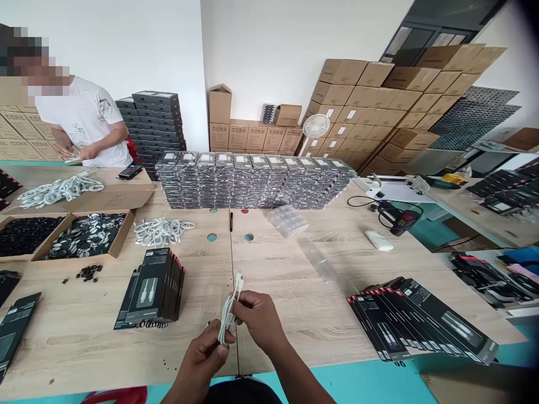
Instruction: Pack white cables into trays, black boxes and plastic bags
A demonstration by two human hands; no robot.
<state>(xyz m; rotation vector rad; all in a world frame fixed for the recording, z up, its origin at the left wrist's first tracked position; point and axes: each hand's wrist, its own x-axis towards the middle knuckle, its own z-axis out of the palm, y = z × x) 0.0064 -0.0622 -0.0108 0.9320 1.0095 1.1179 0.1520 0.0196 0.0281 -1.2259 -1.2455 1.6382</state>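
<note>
A coiled white charging cable (226,315) is held between my two hands above the near middle of the table. My left hand (206,352) pinches the lower end of the coil with thumb and fingers. Higher up, my right hand (257,318) grips the coil's side, its fingers closed around it. The cable's connector ends (239,279) stick up past my right fingers. To the left stands a row of black cable boxes (152,289), and a fanned row of similar boxes (416,320) lies at the right.
Loose white cables (162,231) lie beyond the left boxes, near a carton of black-and-white pieces (84,235). Wrapped boxes (252,179) form a wall at the table's back. A scanner (398,217) and plastic sleeves (288,220) lie rightward. A co-worker (84,123) works far left.
</note>
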